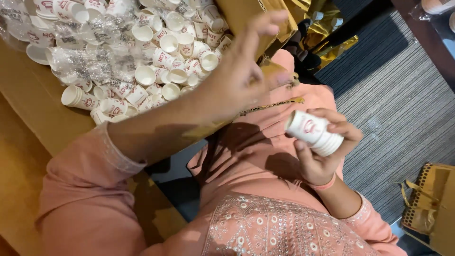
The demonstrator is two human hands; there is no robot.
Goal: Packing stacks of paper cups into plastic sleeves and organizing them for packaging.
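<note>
A: The stack of small paper cups (316, 132) is held over the lap, nested on its side, pinched in the grip of the right hand (322, 147), whose fingers are wrapped around it.

B: And the left hand (239, 71)?

A: It is raised above the counter (28, 95) with its grip spread and nothing in it, close to the heap of loose paper cups (156, 61).

B: Which step is judged to be in hand?

A: Gathering, it seems: loose cups are being collected into the nested stack. Another cup would have to be picked from the heap and seated mouth-to-mouth into the stack's open end.

B: What is contained where?

A: The loose cups are seen to be empty, white with red print, lying on their sides or upright. Among them, clear plastic wrappers (80, 66) are spread. A gold paper bag (429, 204) is stood on the carpeted floor (393, 99); its contents cannot be made out.
</note>
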